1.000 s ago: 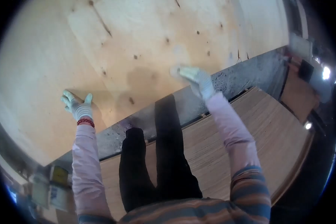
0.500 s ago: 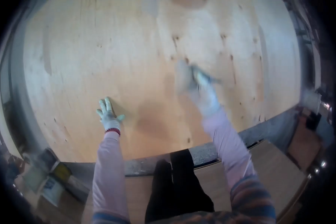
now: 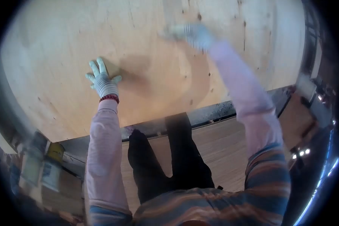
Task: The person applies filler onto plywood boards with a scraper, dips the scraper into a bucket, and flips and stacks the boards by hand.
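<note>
A large pale wooden sheet (image 3: 75, 41) with dark knots and short cracks fills the upper view. My left hand (image 3: 102, 78), in a light glove with a striped cuff and a red bead bracelet above it, lies on the sheet with its fingers spread. Farther up and to the right, my right hand (image 3: 192, 34), also gloved, is over the sheet, its fingers pointing left and blurred by motion. Its fingers are closed round something greyish, too smeared to make out.
Below the sheet's near edge runs a grey, rough strip (image 3: 218, 110). Nearer me lies another wooden surface (image 3: 226, 150), with my dark-trousered legs (image 3: 184, 147) in front. A yellow object (image 3: 55, 151) and boxes stand lower left; a brown panel (image 3: 295, 120) is at right.
The view has shifted and turned. My right hand has swept up and leftward over the sheet; the grey, flat thing in it showed more clearly before. My left hand stays spread on the sheet.
</note>
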Demonstrator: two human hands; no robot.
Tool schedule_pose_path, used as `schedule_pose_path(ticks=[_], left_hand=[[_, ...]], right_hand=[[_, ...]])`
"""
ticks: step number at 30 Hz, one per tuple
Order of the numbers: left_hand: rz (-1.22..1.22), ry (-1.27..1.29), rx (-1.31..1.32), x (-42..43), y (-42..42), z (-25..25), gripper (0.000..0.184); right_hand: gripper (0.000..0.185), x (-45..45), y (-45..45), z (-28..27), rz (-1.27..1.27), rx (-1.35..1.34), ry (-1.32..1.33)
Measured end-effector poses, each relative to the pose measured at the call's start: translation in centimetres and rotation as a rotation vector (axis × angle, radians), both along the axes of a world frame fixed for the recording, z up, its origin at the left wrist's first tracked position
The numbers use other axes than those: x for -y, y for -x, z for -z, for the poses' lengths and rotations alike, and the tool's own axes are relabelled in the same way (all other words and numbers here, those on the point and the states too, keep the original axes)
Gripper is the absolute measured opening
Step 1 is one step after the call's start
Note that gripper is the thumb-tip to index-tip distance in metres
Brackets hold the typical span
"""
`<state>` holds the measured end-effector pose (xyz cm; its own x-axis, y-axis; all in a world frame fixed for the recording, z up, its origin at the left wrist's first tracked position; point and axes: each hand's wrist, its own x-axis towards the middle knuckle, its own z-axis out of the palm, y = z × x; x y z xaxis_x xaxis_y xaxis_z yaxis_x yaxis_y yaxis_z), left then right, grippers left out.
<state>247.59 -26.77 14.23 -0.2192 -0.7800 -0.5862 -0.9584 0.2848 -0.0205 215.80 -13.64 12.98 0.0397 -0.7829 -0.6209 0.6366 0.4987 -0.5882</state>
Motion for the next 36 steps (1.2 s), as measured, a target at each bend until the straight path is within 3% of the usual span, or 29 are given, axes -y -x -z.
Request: schedule_pose_path(ticks=[1, 5, 7, 10, 11, 12, 13, 14, 15, 17, 19, 21, 22, 24, 28, 29, 31, 33, 35, 36], left_hand=[[-0.018, -0.007, 0.025, 0.2, 0.3, 0.1, 0.107], [0.031, 0.038, -0.016, -0.3, -0.8, 1.2, 0.106], [0.028, 0.051, -0.053, -0.2, -0.7, 1.0, 0.105], [0.177, 0.1, -0.183, -0.2, -3.0, 1.8, 0.101], [0.273, 0.088, -0.239, 0.1, -4.4, 1.7, 0.1], [0.373, 0.101, -0.286, 0.7, -5.9, 2.1, 0.099], [0.538, 0.006, -0.2, 2.2, -7.5, 1.1, 0.097], [0.53, -0.008, -0.268, 3.3, -10.7, 0.5, 0.094], [0.517, -0.037, -0.335, 4.5, -14.4, -0.3, 0.091], [0.323, 0.0, -0.183, 8.9, -21.9, -3.1, 0.083], [0.099, 0.132, -0.074, 14.1, -30.1, -2.9, 0.074], [0.085, 0.495, -0.138, 20.7, -42.3, 4.8, 0.07], [-0.083, 0.515, -0.11, 23.8, -46.1, 5.2, 0.068], [-0.325, 0.572, -0.087, 28.5, -50.6, 4.7, 0.063], [-0.409, 0.782, 0.042, 31.3, -50.9, 4.2, 0.059], [-0.398, 0.791, 0.02, 31.4, -51.0, 4.2, 0.059], [-0.387, 0.786, -0.009, 30.5, -51.9, 4.0, 0.06], [-0.356, 0.79, -0.066, 30.9, -52.1, 4.0, 0.059], [-0.338, 0.808, -0.08, 31.6, -51.9, 4.0, 0.059], [-0.347, 0.788, -0.079, 31.7, -51.7, 3.5, 0.059]], right_hand=[[0.03, -4.0, -3.8, -1.1, 0.151, 0.08, -0.151], [0.024, -22.3, -18.2, -1.2, -0.391, -1.435, 0.275], [0.025, -28.7, -24.8, 2.7, -0.432, -1.49, 0.177], [0.024, -26.8, -35.5, -0.2, 0.195, -1.558, -0.158], [0.023, -25.5, -37.6, -1.0, 0.55, -1.168, -0.238], [0.023, -23.9, -39.1, -1.5, 0.847, -0.721, -0.267], [0.024, -21.3, -40.1, -2.5, 0.853, -0.752, -0.253], [0.031, -17.2, -40.2, -6.2, 0.866, -0.61, -0.088], [0.036, -18.6, -40.6, -2.9, 0.781, -0.571, -0.384], [0.04, -10.6, -41.4, -7.4, 0.898, -0.443, -0.218], [0.041, -2.3, -41.8, -10.7, 0.775, -0.304, -0.013], [0.042, 6.8, -42.9, -12.7, 0.697, -0.166, 0.14], [0.042, 11.6, -43.6, -13.6, 0.679, -0.097, 0.199], [0.039, 21.3, -44.4, -15.2, 0.659, 0.011, 0.319], [0.028, 37.0, -43.7, -13.2, 0.544, 0.148, 0.533], [0.025, 40.2, -42.9, -11.9, 0.497, 0.071, 0.604], [0.025, 46.2, -40.2, -3.5, 0.622, 0.043, 0.438], [0.032, 51.3, -35.5, -0.5, 0.286, -1.195, -0.016], [0.034, 55.9, -33.3, -1.1, 0.168, -1.408, 0.19], [0.033, 56.8, -32.8, -1.5, -0.012, -1.397, 0.158]])
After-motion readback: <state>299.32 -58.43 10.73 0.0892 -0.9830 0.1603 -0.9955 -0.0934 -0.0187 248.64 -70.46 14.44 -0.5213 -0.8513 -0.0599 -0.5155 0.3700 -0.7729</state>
